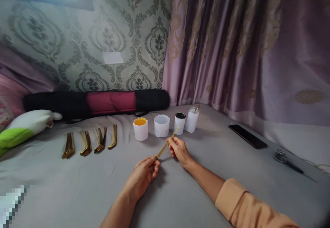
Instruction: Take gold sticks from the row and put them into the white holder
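Observation:
A thin golden strip (163,149) slants up and to the right between my hands, above the grey sheet. My left hand (145,173) is closed on its lower end, while my right hand (179,151) pinches it nearer the pointed upper tip. Just behind that tip stands a white-wrapped cup with a dark top (178,128). To its left are a translucent white cup (162,129) and a white cup with orange-yellow contents (141,133). A white-wrapped jar (191,123) with thin sticks at its mouth stands to the right.
Several folded bundles of golden strips (85,147) lie in a row at the left. Behind them are a black and maroon roll (110,102) and a white-and-green plush toy (28,125). A phone (247,136) and scissors (287,161) lie at the right, near the curtain (219,56).

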A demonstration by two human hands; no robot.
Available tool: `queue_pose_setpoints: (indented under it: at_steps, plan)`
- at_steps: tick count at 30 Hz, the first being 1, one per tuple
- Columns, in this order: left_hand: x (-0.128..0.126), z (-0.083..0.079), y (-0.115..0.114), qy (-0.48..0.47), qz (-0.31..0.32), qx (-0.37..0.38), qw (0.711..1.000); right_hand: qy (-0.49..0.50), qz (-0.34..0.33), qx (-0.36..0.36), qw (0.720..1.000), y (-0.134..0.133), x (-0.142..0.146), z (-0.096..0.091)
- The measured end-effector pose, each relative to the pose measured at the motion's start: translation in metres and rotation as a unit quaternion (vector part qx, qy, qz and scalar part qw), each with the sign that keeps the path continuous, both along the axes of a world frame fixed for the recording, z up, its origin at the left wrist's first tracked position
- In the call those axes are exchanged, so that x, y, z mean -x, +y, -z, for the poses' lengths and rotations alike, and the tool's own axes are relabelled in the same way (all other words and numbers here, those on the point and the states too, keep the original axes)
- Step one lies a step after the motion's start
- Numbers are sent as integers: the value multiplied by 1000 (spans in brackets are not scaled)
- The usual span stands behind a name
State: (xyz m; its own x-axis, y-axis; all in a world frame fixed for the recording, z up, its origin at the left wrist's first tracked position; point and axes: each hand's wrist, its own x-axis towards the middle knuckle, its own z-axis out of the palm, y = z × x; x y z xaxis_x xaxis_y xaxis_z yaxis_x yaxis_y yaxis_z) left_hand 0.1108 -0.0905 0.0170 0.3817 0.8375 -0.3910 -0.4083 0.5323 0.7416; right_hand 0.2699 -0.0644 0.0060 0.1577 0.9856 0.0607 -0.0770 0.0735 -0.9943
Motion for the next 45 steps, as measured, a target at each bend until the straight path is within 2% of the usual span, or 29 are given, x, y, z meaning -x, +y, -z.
queue_pose_setpoints:
  at_steps: [16,28,45]
  plan:
    - [2,-5,-2,13,3,0,1000,108,89,-37,989,12,-24,0]
    - [3,-2,-2,6,9,-3,1000,132,134,-59,980,17,-40,-3]
    - [4,4,1,-4,11,-6,1000,109,121,-32,986,11,-47,-8]
